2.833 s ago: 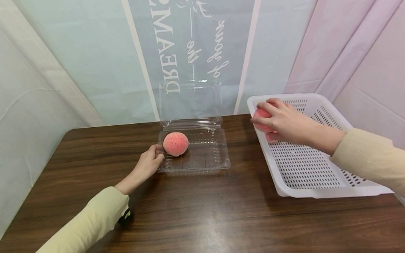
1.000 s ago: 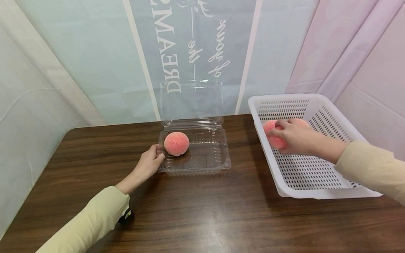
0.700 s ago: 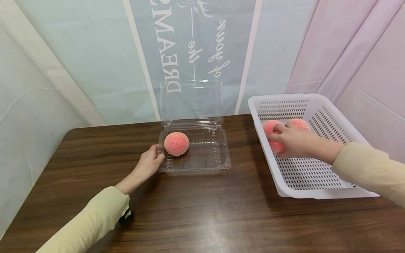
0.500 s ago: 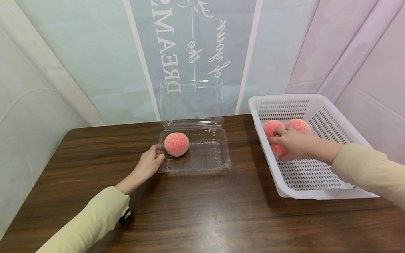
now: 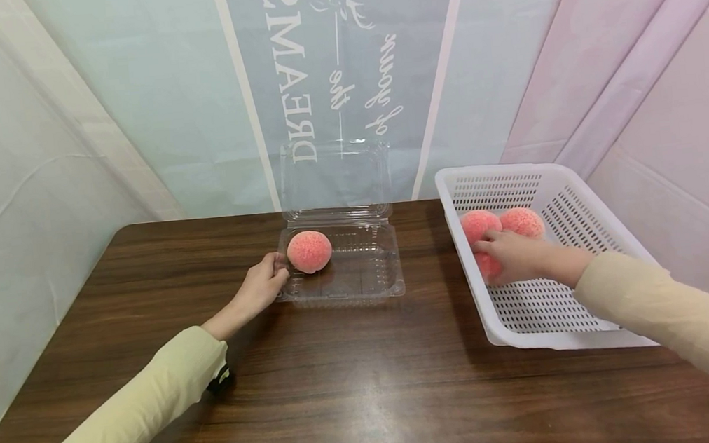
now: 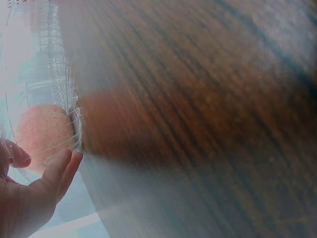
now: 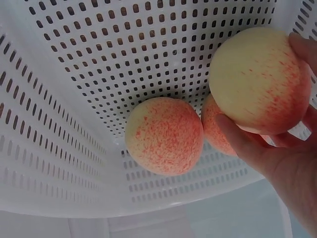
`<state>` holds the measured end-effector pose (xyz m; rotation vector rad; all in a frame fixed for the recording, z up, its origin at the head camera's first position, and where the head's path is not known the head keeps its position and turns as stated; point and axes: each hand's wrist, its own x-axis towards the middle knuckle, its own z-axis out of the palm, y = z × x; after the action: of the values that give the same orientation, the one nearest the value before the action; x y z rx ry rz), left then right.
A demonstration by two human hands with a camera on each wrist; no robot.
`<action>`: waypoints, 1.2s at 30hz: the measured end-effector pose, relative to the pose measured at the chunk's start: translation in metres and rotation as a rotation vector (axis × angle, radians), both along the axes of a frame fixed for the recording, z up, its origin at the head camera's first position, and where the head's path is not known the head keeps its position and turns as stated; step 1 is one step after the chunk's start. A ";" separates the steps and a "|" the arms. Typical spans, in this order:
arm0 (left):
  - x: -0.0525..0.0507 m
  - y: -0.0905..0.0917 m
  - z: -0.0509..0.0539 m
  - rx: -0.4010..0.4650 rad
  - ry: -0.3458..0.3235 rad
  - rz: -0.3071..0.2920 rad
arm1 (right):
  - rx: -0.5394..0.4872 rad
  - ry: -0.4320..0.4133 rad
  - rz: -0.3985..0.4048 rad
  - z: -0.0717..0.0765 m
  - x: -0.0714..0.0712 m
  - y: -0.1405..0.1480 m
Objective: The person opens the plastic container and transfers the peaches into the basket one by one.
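Observation:
In the head view my left hand (image 5: 261, 284) pinches the left rim of an open clear plastic clamshell box (image 5: 361, 269). One pink peach (image 5: 309, 251) sits in the box's left half, close to those fingers; the left wrist view shows this peach (image 6: 43, 131) through the plastic. At right, my right hand (image 5: 518, 255) reaches into a white basket (image 5: 493, 332) and grips a peach (image 7: 257, 82) between thumb and fingers, its pale side showing in the right wrist view. Two more peaches, one at the left (image 5: 480, 224) and one beside it (image 5: 522, 221), lie against the far part of the basket.
The box's lid (image 5: 334, 177) stands raised at the table's back edge, in front of a printed cloth backdrop (image 5: 342, 75). Brown wooden table (image 5: 356, 390) surface spreads between box and basket and toward the front.
My right hand has gone from a peach at the basket's far left rim down into the basket, then slightly nearer, uncovering two peaches behind it. My left hand stays at the box.

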<state>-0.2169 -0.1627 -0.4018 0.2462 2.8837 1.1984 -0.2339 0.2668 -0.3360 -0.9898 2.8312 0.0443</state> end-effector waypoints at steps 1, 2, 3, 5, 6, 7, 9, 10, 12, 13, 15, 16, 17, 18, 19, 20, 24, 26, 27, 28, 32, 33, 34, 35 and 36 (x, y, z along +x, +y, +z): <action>0.000 0.000 0.000 0.002 0.000 0.004 | -0.007 -0.002 -0.009 0.001 0.000 0.001; 0.000 0.000 0.000 -0.001 0.003 0.002 | -0.011 -0.005 -0.015 0.002 0.000 0.001; 0.000 0.000 0.000 -0.002 0.003 0.000 | -0.012 -0.012 -0.026 0.003 0.000 0.002; 0.000 0.000 0.000 -0.002 0.004 0.001 | -0.007 -0.034 -0.057 0.005 -0.001 0.003; 0.000 0.000 0.000 -0.002 0.003 0.001 | -0.002 -0.044 -0.068 0.007 -0.001 0.003; 0.000 0.000 0.000 -0.002 0.002 0.001 | 0.002 -0.054 -0.080 0.008 -0.001 0.003; 0.000 0.000 0.000 -0.002 -0.001 0.000 | 0.008 -0.070 -0.094 0.010 0.000 0.003; 0.000 0.000 0.000 -0.001 -0.002 0.000 | 0.009 -0.072 -0.093 0.011 0.000 0.003; 0.000 0.000 0.000 -0.002 -0.004 -0.002 | 0.001 -0.073 -0.090 0.013 0.000 0.003; 0.000 0.000 0.000 -0.003 -0.003 -0.003 | 0.000 -0.069 -0.085 0.014 0.000 0.003; 0.000 0.000 0.000 -0.004 -0.001 -0.002 | -0.007 -0.061 -0.071 0.017 -0.001 0.002; -0.001 0.000 0.000 -0.005 0.001 -0.001 | -0.009 -0.062 -0.071 0.018 -0.001 0.002; 0.000 0.000 0.000 -0.005 0.001 0.001 | -0.010 -0.063 -0.073 0.020 -0.001 0.002; 0.000 0.000 0.000 -0.006 0.002 0.002 | -0.010 -0.062 -0.071 0.022 -0.002 0.001; 0.000 0.000 0.000 -0.008 0.003 0.003 | -0.010 -0.059 -0.068 0.023 -0.002 0.001; 0.000 0.000 0.001 -0.008 0.003 0.003 | -0.012 -0.062 -0.069 0.025 -0.002 0.000; 0.001 0.000 0.001 -0.010 -0.001 0.002 | -0.005 -0.055 -0.071 0.031 -0.002 -0.003; 0.001 0.000 0.001 -0.010 -0.002 0.003 | -0.001 -0.062 -0.079 0.033 -0.002 -0.004; 0.001 0.000 0.001 -0.010 -0.004 0.003 | 0.004 -0.061 -0.081 0.034 -0.003 -0.004; 0.001 0.000 0.001 -0.010 -0.004 0.003 | 0.008 -0.066 -0.087 0.035 -0.003 -0.004; 0.000 0.000 0.001 -0.009 -0.004 0.002 | 0.011 -0.064 -0.087 0.040 -0.005 -0.006; 0.000 -0.001 0.001 -0.009 -0.002 0.001 | 0.009 -0.066 -0.083 0.042 -0.005 -0.007; 0.000 -0.001 0.001 -0.009 -0.001 0.000 | 0.005 -0.074 -0.081 0.043 -0.005 -0.007; 0.000 -0.001 0.001 -0.010 0.001 0.000 | 0.000 -0.080 -0.075 0.045 -0.005 -0.008; 0.000 -0.001 0.000 -0.010 0.002 0.000 | -0.004 -0.093 -0.075 0.046 -0.005 -0.009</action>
<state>-0.2165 -0.1635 -0.4014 0.2472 2.8903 1.1847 -0.2385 0.2580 -0.2900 -0.8629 2.7817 -0.0155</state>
